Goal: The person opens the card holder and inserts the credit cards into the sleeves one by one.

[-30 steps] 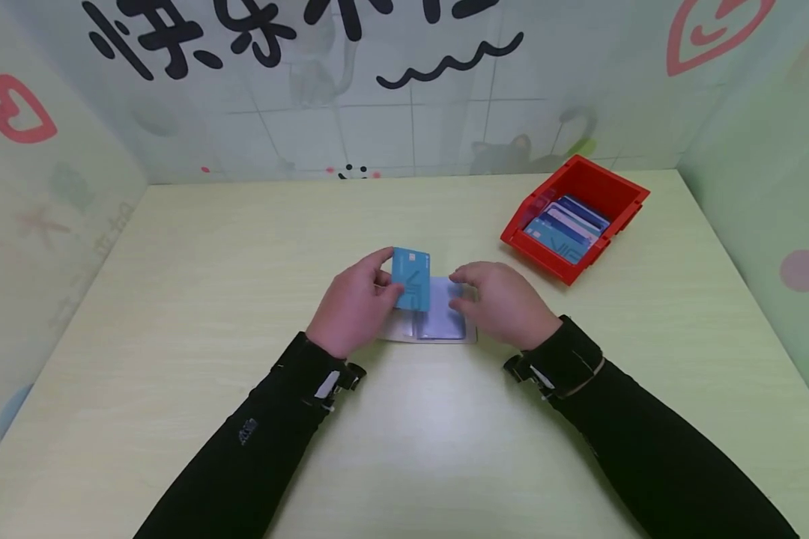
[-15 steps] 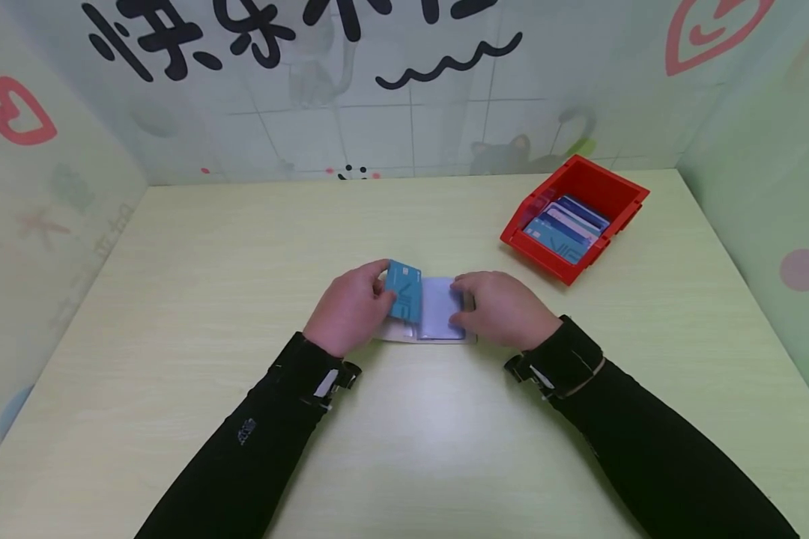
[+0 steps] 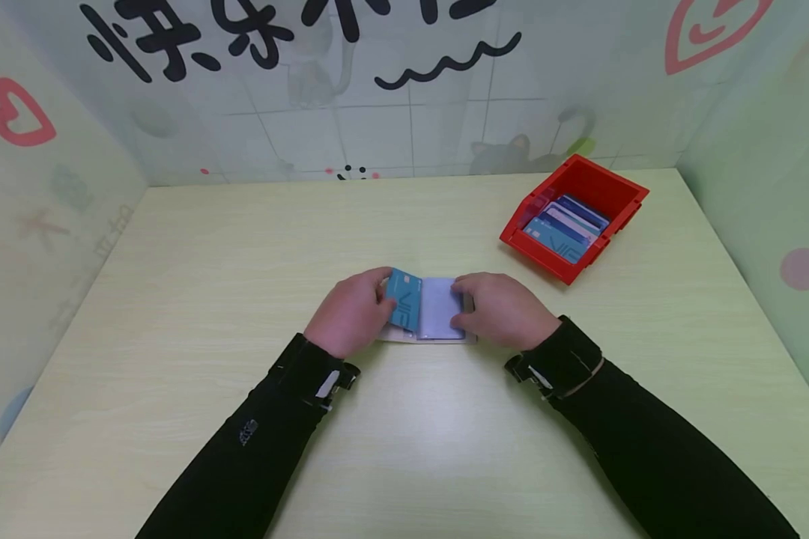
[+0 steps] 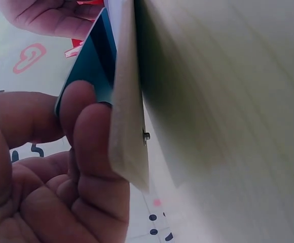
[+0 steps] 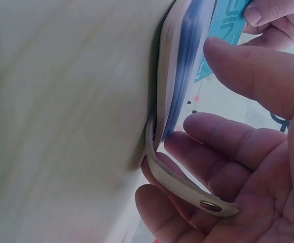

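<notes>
My left hand (image 3: 352, 308) pinches a blue card (image 3: 405, 299) marked VIP between thumb and fingers. The card slants over the left half of an opened pale card holder (image 3: 396, 334); in the left wrist view its lower edge meets the holder's inner side. Clear plastic sleeves (image 3: 440, 308) form a stack on the right half. With thumb and fingertips, my right hand (image 3: 505, 307) holds those sleeves along their right edge. Seen from the right wrist, the holder's strap (image 5: 187, 191), with a metal snap, curves out against the fingers of that hand.
A red bin (image 3: 546, 258) holding several cards (image 3: 566, 228) stands tilted at the back right of the light wood table (image 3: 404, 442). Printed walls (image 3: 411, 135) rise behind the table and at both sides.
My left hand has lowered the blue card down and slightly left onto the holder's left half. The right hand has shifted slightly down and settled at the sleeves' right edge.
</notes>
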{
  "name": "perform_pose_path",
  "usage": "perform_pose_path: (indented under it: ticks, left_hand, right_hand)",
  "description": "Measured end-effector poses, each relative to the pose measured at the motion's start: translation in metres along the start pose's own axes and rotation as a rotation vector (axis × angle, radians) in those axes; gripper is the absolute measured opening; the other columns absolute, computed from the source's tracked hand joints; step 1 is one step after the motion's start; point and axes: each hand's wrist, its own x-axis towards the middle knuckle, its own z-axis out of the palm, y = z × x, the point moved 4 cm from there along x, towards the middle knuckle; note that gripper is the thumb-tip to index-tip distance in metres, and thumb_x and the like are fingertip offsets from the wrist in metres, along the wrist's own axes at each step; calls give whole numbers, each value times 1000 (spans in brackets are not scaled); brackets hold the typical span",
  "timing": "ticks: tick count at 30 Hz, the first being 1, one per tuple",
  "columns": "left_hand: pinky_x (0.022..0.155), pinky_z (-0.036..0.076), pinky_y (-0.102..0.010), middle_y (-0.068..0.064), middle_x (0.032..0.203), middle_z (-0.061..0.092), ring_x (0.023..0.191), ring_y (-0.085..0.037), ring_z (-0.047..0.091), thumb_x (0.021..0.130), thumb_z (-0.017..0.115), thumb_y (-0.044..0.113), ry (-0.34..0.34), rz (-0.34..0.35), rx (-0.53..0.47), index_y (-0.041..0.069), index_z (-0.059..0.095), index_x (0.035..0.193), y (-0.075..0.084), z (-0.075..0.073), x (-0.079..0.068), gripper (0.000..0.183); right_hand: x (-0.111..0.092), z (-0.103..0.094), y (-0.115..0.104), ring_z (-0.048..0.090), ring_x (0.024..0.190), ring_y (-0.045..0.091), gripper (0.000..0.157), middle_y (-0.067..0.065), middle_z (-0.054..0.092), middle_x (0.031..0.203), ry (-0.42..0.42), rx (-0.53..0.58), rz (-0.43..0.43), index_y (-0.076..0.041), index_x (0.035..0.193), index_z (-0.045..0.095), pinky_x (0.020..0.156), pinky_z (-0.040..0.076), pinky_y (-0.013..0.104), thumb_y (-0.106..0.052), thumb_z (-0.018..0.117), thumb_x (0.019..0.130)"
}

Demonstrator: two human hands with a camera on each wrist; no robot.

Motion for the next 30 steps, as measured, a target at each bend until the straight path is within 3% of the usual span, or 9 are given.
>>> perform_pose_path:
  ticks: [15, 25, 30]
  left_hand:
    - [61, 42, -29, -4, 75, 54, 63, -18, 53, 106, 59, 19, -36, 5, 35, 5, 50, 155, -2, 6, -1, 52]
    - [68, 45, -31, -4, 77, 57, 72, -20, 58, 105, 61, 21, -13, 18, 79, 5, 52, 154, -1, 10, -2, 52]
    - [74, 47, -31, -6, 86, 61, 83, -22, 60, 105, 62, 21, -4, 39, 93, 2, 54, 151, 0, 13, 0, 50]
  right_hand:
    - [1, 2, 0, 59, 134, 32, 68, 10, 61, 149, -15, -12, 19, -8, 152, 57, 112, 52, 49, -25, 83, 92]
    - [0, 1, -1, 59, 136, 34, 60, 13, 61, 150, -9, -52, 16, -6, 152, 56, 116, 48, 52, -18, 76, 97]
    - [0, 1, -1, 59, 136, 34, 62, 13, 61, 149, -7, -59, 17, -6, 152, 55, 115, 48, 52, -17, 77, 96]
